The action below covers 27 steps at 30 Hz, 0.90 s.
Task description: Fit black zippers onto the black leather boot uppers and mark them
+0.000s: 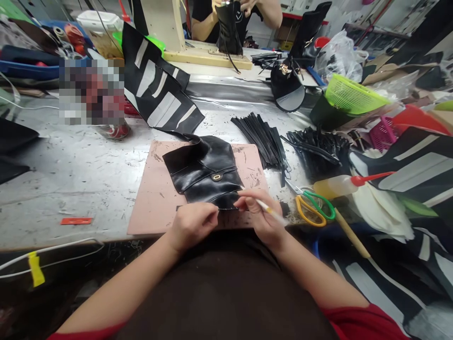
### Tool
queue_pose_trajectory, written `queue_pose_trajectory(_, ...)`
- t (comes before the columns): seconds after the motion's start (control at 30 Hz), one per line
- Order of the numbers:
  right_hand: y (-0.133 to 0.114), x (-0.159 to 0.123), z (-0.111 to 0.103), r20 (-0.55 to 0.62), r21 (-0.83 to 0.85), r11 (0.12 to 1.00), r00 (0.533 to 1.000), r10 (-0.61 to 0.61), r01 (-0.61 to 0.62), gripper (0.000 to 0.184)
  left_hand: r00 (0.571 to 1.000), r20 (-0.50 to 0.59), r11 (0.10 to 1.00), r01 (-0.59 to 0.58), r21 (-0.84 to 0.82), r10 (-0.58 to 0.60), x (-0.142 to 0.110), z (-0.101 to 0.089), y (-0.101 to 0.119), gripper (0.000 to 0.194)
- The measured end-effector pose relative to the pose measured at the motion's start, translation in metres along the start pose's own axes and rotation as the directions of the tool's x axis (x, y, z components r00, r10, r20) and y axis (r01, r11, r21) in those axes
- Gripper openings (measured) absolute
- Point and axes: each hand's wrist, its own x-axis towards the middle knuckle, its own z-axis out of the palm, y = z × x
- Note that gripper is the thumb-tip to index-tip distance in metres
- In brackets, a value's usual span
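A black leather boot upper [208,163] with a small gold-rimmed oval ornament on a tab lies folded on a pink cutting board [152,189]. My left hand [194,224] is closed at its near edge and grips the leather there; the fingertips are hidden from me. At the right side of the same edge, my right hand [264,215] holds a slim white pen-like tool [267,208] with a yellow band. Its fingers also come up against the leather, and the tool's working tip is hard to make out.
Right of the board lie black leather strips [260,141], scissors [314,208] with green and yellow handles, and a red-nozzled bottle [336,186]. Black panels with white patches [163,94] rest behind. Across the bench, another person's hands [244,5] hold a black boot [229,30].
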Motion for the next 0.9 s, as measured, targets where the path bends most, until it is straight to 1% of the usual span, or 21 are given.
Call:
queue_pose_trajectory(0.03, -0.001, 0.003, -0.001, 0.017, -0.088, 0.995, 0.999, -0.049, 0.051, 0.016, 0.994, 0.004, 0.994, 0.107, -0.015, -0.107, 0.004, 0.000, 0.001, 0.011)
queue_pose_trajectory(0.07, -0.002, 0.005, -0.002, 0.043, -0.177, 0.978, 0.994, -0.103, 0.109, 0.015, 0.974, 0.021, 0.973, 0.226, -0.043, -0.225, 0.008, 0.001, 0.001, 0.010)
queue_pose_trajectory(0.1, -0.003, 0.008, -0.002, 0.078, -0.257, 0.952, 0.986, -0.150, 0.165, 0.016, 0.937, 0.055, 0.934, 0.348, -0.084, -0.344, 0.013, 0.001, 0.001, 0.009)
queue_pose_trajectory(0.17, -0.003, 0.013, -0.001, 0.154, -0.384, 0.888, 0.966, -0.206, 0.251, 0.017, 0.827, 0.160, 0.808, 0.562, -0.180, -0.539, 0.022, 0.001, -0.001, 0.009)
queue_pose_trajectory(0.2, -0.001, 0.015, 0.000, 0.184, -0.437, 0.856, 0.959, -0.215, 0.276, 0.016, 0.772, 0.212, 0.739, 0.635, -0.224, -0.599, 0.026, 0.001, -0.003, 0.010)
queue_pose_trajectory(0.23, 0.000, 0.017, 0.002, 0.210, -0.484, 0.824, 0.954, -0.215, 0.293, 0.014, 0.725, 0.258, 0.676, 0.689, -0.263, -0.639, 0.029, 0.000, -0.005, 0.011)
queue_pose_trajectory(0.3, 0.005, 0.021, 0.004, 0.250, -0.554, 0.770, 0.945, -0.210, 0.317, 0.014, 0.649, 0.334, 0.563, 0.760, -0.323, -0.683, 0.033, 0.000, -0.009, 0.013)
queue_pose_trajectory(0.37, 0.010, 0.024, 0.006, 0.283, -0.590, 0.733, 0.937, -0.204, 0.338, 0.015, 0.585, 0.391, 0.464, 0.807, -0.365, -0.710, 0.034, 0.000, -0.013, 0.015)
queue_pose_trajectory(0.43, 0.013, 0.027, 0.006, 0.307, -0.611, 0.711, 0.932, -0.192, 0.347, 0.016, 0.532, 0.430, 0.381, 0.838, -0.392, -0.729, 0.034, 0.000, -0.015, 0.016)
queue_pose_trajectory(0.5, 0.015, 0.029, 0.006, 0.323, -0.625, 0.699, 0.930, -0.173, 0.347, 0.015, 0.501, 0.449, 0.327, 0.851, -0.410, -0.740, 0.033, 0.001, -0.017, 0.017)
queue_pose_trajectory(0.63, 0.016, 0.031, 0.006, 0.339, -0.625, 0.709, 0.932, -0.131, 0.327, 0.014, 0.466, 0.475, 0.280, 0.868, -0.411, -0.746, 0.031, 0.001, -0.017, 0.019)
queue_pose_trajectory(0.73, 0.017, 0.031, 0.007, 0.332, -0.615, 0.724, 0.936, -0.120, 0.311, 0.014, 0.453, 0.510, 0.235, 0.869, -0.435, -0.731, 0.030, 0.000, -0.020, 0.021)
queue_pose_trajectory(0.9, 0.018, 0.032, 0.007, 0.335, -0.602, 0.739, 0.936, -0.108, 0.301, 0.015, 0.446, 0.595, 0.100, 0.847, -0.522, -0.668, 0.029, -0.001, -0.026, 0.025)
